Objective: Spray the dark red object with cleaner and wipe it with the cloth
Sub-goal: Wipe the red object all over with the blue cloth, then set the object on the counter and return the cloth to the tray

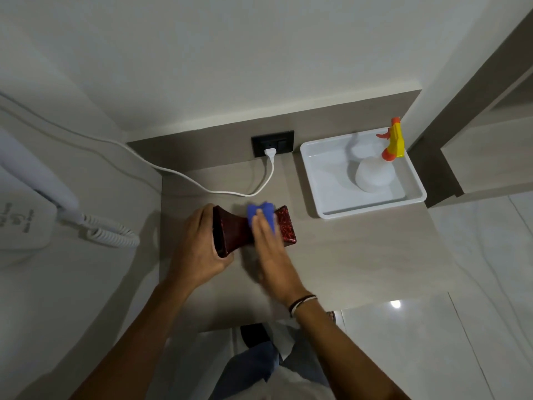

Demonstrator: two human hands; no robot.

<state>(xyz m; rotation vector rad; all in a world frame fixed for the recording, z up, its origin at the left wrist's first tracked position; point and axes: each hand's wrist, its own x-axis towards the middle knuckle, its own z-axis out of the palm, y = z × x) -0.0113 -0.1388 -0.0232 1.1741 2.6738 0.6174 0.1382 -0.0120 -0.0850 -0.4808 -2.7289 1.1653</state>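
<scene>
A dark red glossy vase-like object (234,230) lies on its side on the beige countertop (346,255). My left hand (199,246) grips its wide left end. My right hand (269,249) lies flat on its narrow middle and presses a blue cloth (259,212) against it. The red speckled right end (287,226) sticks out past the cloth. The spray bottle (375,174), white with a yellow and orange trigger head, stands in a white tray (326,203) at the back right, away from both hands.
A white plug and cable (271,168) run from a black wall socket (272,144) across the back of the counter to the left. A white wall phone with a coiled cord (112,235) hangs at the left. Glossy floor tiles lie to the right.
</scene>
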